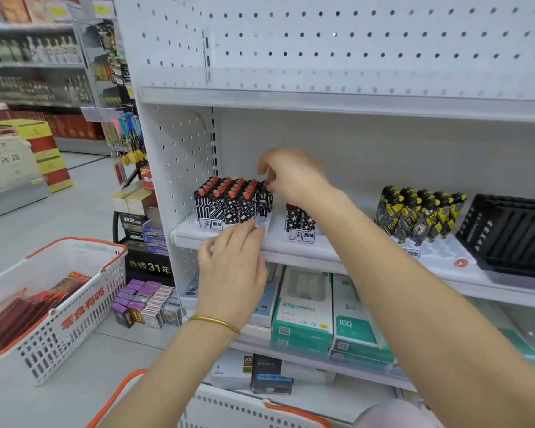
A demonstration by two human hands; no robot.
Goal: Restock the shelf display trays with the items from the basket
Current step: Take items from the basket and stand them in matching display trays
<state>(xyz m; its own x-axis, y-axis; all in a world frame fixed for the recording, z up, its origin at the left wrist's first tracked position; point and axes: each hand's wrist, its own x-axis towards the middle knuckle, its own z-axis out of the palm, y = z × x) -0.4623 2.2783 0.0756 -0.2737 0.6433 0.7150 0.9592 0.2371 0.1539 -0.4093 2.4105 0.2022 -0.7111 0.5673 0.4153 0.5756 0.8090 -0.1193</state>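
Note:
On the middle shelf a white display tray [267,225] holds several black-and-white patterned lighters [226,200] with red tops, packed in rows at its left. My right hand [291,176] pinches the top of one lighter [264,200] standing at the right end of the rows. My left hand [232,267] rests against the tray's front edge, fingers curled on it. A second white tray holds a few star-patterned lighters [300,219], partly hidden behind my right wrist. A white basket with orange trim [260,409] shows at the bottom edge, its contents hidden.
Yellow-and-black lighters [417,213] and an empty black tray [513,236] sit further right on the shelf. Boxed chargers [303,307] fill the shelf below. Another white basket [74,307] with red packets stands on the floor at left, beside stacked small boxes [145,304].

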